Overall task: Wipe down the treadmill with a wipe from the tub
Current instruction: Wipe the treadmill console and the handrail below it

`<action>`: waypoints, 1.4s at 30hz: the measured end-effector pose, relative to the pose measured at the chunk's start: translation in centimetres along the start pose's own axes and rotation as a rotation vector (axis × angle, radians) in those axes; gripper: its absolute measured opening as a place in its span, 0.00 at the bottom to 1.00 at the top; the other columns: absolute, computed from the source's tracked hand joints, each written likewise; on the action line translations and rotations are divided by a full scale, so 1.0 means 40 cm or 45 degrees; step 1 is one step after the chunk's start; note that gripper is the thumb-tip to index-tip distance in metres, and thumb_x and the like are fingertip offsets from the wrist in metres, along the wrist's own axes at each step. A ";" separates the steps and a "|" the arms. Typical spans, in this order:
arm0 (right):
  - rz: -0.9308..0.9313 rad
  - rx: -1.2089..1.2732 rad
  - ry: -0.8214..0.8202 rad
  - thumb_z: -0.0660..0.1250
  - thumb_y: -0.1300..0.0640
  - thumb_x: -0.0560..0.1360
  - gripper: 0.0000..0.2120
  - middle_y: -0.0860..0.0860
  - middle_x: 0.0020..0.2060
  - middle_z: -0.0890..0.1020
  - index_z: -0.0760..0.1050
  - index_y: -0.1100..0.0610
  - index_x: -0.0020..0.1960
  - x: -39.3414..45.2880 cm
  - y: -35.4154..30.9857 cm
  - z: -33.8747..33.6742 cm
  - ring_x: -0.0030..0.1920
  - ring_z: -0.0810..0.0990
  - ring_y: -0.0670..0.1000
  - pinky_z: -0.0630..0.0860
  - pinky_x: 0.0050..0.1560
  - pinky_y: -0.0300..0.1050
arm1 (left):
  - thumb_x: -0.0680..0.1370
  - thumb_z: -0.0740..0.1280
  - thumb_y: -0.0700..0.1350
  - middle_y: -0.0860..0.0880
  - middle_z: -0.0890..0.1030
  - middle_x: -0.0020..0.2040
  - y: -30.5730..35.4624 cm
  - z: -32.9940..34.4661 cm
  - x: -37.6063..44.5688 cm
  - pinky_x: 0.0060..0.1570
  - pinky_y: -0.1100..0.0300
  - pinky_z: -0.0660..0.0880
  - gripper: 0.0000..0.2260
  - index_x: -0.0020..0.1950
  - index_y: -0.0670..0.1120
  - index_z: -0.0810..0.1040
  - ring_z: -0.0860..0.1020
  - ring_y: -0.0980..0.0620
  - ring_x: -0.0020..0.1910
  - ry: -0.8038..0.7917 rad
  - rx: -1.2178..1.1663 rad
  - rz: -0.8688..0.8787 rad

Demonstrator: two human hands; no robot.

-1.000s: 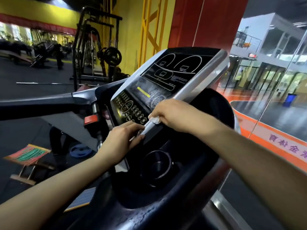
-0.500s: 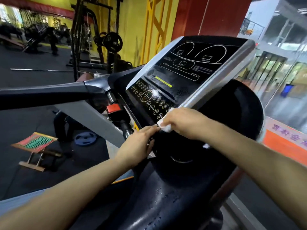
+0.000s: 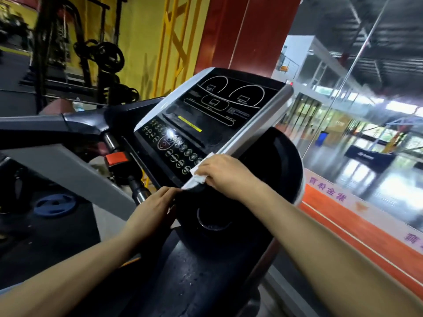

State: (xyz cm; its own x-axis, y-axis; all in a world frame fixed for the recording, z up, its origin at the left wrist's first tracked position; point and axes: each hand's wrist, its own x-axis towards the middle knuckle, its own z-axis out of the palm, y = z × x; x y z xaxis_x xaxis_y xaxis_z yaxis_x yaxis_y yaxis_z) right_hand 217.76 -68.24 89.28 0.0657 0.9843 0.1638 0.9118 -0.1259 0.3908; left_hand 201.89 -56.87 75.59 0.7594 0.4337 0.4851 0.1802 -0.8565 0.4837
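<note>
The treadmill console (image 3: 212, 115) is a black panel with a silver frame, tilted up in the middle of the head view. My right hand (image 3: 225, 173) presses a white wipe (image 3: 198, 175) against the lower right corner of the panel, over the button rows. My left hand (image 3: 152, 211) rests with straight fingers on the console's lower edge, just below and left of the wipe. A round cup holder (image 3: 212, 219) sits in the black tray under both hands. The tub is not in view.
The left handrail (image 3: 52, 128) runs off to the left, with a red safety clip (image 3: 116, 158) below it. A blue weight plate (image 3: 55, 205) lies on the floor. Weight racks (image 3: 100, 56) stand behind, and a glass wall (image 3: 357, 133) is on the right.
My right hand has stayed on the console's lower right corner with the wipe, shifting slightly along the edge. My left hand keeps resting on the lower edge. The camera view has shifted.
</note>
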 end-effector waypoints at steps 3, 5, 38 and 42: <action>0.018 0.041 0.151 0.64 0.58 0.74 0.11 0.51 0.51 0.84 0.83 0.55 0.52 -0.015 0.038 0.011 0.56 0.80 0.57 0.76 0.57 0.54 | 0.82 0.66 0.44 0.51 0.77 0.64 0.001 -0.010 0.009 0.57 0.61 0.71 0.16 0.69 0.49 0.76 0.78 0.50 0.60 -0.017 -0.008 -0.003; 0.097 0.086 0.313 0.64 0.58 0.74 0.09 0.51 0.48 0.84 0.83 0.54 0.49 -0.022 0.061 0.018 0.54 0.82 0.57 0.78 0.53 0.54 | 0.80 0.65 0.46 0.47 0.79 0.62 -0.011 -0.017 -0.007 0.56 0.63 0.70 0.14 0.64 0.45 0.80 0.80 0.46 0.58 -0.004 0.096 0.057; 0.607 1.284 0.016 0.61 0.64 0.77 0.12 0.58 0.38 0.78 0.81 0.57 0.40 0.515 -0.242 0.258 0.39 0.75 0.54 0.69 0.38 0.45 | 0.86 0.45 0.57 0.46 0.34 0.82 -0.171 -0.040 -0.118 0.78 0.64 0.38 0.26 0.83 0.56 0.40 0.39 0.53 0.82 -0.215 0.117 -0.068; 0.251 1.108 0.091 0.55 0.58 0.83 0.20 0.50 0.61 0.81 0.77 0.44 0.69 0.539 -0.268 0.231 0.57 0.79 0.54 0.72 0.52 0.32 | 0.84 0.41 0.59 0.46 0.33 0.82 -0.173 -0.038 -0.114 0.79 0.60 0.39 0.27 0.83 0.57 0.38 0.40 0.51 0.82 -0.238 0.155 -0.076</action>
State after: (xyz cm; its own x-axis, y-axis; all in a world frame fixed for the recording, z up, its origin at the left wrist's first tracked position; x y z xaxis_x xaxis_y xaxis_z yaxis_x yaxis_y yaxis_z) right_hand 213.13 -44.51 80.25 0.2549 0.9410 0.2227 0.8730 -0.1249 -0.4714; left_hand 196.21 -52.48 71.14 0.8456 0.4350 0.3096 0.2936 -0.8632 0.4108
